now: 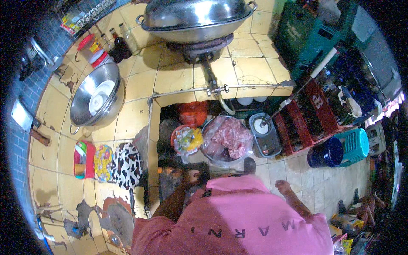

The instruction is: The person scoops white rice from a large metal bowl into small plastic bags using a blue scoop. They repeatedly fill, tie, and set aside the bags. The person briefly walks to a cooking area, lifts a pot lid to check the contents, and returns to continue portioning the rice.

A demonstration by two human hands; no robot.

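My right hand (282, 187) hangs above the tiled floor beside my pink shirt (236, 210). Its fingers look loosely curled, and nothing shows in it. Lower-left of the meat, my left hand (192, 176) is in shadow by the dark space under the counter; its fingers and anything in them are unclear. On the floor before me stands a wide metal basin (208, 157) holding raw meat (228, 137) in clear plastic. Left of it, a small orange container (174, 135) is heaped with plastic wrappers (188, 140). A clear plastic tub (269, 149) sits to the basin's right.
A large lidded wok (197, 19) rests on a gas burner (200, 47) atop the yellow-tiled counter (137, 83). Metal bowls (79, 105) and a cleaver (24, 116) lie leftward. Red crates (318, 108), a dark blue bucket (323, 154) and a turquoise basket (353, 146) stand rightward.
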